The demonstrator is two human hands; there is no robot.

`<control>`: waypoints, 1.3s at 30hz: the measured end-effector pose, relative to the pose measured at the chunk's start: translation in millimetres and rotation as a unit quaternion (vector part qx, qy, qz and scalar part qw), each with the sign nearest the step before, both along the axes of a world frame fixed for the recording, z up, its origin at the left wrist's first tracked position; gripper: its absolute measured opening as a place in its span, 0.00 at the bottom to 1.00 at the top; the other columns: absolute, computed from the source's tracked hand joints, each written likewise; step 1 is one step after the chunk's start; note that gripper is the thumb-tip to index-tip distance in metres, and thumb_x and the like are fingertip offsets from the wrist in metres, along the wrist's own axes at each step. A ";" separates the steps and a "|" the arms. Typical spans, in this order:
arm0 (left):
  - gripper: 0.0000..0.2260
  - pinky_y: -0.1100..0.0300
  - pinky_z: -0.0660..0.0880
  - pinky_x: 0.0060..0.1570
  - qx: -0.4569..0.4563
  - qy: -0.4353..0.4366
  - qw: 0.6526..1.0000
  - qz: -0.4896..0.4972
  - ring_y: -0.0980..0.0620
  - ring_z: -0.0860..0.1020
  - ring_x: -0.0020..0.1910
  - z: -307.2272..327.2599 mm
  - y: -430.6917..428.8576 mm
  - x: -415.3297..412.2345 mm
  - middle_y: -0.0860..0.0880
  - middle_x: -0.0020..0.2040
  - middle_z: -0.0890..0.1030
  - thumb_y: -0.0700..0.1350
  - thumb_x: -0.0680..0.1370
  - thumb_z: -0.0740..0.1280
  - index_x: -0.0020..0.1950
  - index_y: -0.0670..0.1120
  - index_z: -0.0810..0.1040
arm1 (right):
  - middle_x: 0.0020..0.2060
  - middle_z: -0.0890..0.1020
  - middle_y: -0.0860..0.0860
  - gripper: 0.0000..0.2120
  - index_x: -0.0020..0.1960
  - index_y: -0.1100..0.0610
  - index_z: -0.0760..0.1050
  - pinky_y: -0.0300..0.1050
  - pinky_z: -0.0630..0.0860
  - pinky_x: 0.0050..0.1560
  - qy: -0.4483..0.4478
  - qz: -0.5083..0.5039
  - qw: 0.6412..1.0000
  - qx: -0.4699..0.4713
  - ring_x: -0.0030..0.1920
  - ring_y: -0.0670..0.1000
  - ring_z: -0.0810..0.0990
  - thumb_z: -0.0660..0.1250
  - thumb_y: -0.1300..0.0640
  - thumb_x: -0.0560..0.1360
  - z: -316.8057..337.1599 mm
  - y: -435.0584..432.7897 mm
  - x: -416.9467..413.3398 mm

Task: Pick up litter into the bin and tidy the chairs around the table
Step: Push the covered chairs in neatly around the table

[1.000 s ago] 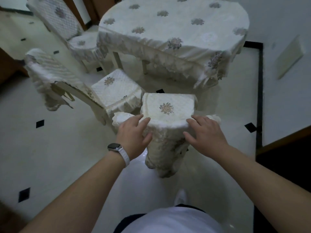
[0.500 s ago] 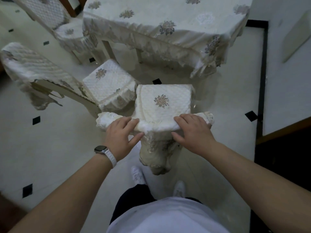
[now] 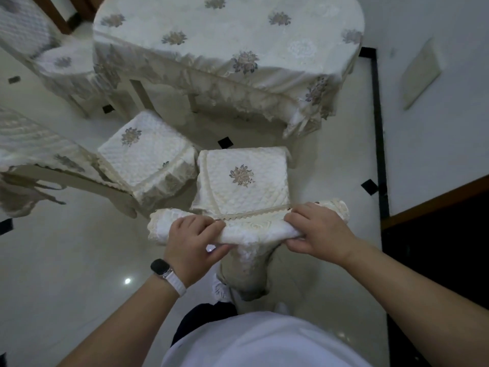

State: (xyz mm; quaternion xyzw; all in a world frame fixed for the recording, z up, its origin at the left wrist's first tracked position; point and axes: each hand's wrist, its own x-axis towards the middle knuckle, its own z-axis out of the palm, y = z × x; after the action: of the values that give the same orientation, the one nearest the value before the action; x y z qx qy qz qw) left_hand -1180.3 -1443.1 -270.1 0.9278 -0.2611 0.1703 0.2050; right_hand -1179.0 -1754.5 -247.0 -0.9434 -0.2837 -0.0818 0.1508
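Chair [image 3: 242, 178], backrest gripped by left hand [image 3: 190, 242] and right hand [image 3: 317, 234], stands short of the table [image 3: 225, 30] edge, floor [image 3: 259, 137] between.

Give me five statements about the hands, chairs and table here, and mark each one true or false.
1. The left hand and the right hand both grip the top of the near chair's backrest. True.
2. The watch sits on the right wrist. False: it is on the left wrist.
3. The near chair's seat is tucked under the table. False: it stands short of the table, with floor showing between.
4. A second covered chair stands to the left of the near chair. True.
5. The tablecloth is plain. False: it bears flower motifs.
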 end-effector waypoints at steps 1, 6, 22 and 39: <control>0.23 0.50 0.71 0.47 0.006 -0.006 1.000 -0.003 0.45 0.79 0.45 3.0 3.1 9.1 0.49 0.45 0.81 0.66 0.79 0.60 0.52 0.48 0.82 | 0.37 0.77 0.54 0.15 0.44 0.59 0.79 0.48 0.72 0.34 0.002 -0.009 1.000 0.000 0.36 0.56 0.75 0.68 0.47 0.68 3.5 3.4 5.2; 0.20 0.53 0.69 0.45 0.010 -0.033 0.999 -0.020 0.47 0.79 0.45 18.6 21.9 64.0 0.50 0.46 0.82 0.63 0.74 0.66 0.51 0.48 0.84 | 0.37 0.77 0.53 0.14 0.45 0.58 0.79 0.47 0.73 0.32 -0.015 -0.059 0.998 0.003 0.36 0.54 0.76 0.69 0.48 0.67 23.0 25.8 39.4; 0.22 0.51 0.70 0.50 0.004 -0.053 0.998 -0.045 0.46 0.79 0.47 47.1 62.6 194.8 0.50 0.48 0.82 0.65 0.76 0.61 0.53 0.49 0.82 | 0.39 0.78 0.53 0.17 0.48 0.57 0.80 0.47 0.74 0.30 -0.020 -0.157 0.987 0.015 0.37 0.54 0.77 0.64 0.46 0.69 56.5 87.2 127.5; 0.20 0.47 0.73 0.51 0.029 -0.002 0.998 -0.054 0.43 0.79 0.46 51.5 31.7 278.4 0.49 0.47 0.82 0.61 0.75 0.63 0.53 0.47 0.82 | 0.41 0.78 0.52 0.19 0.50 0.56 0.80 0.43 0.71 0.35 -0.007 -0.174 0.984 0.039 0.38 0.54 0.77 0.64 0.43 0.69 48.1 64.8 209.5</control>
State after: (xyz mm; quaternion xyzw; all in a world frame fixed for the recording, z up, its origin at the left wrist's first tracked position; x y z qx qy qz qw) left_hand -902.0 -1411.3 -218.6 0.9175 -0.3163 0.1534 0.1860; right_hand -969.5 -1689.7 -198.9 -0.9712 -0.1132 -0.1241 0.1688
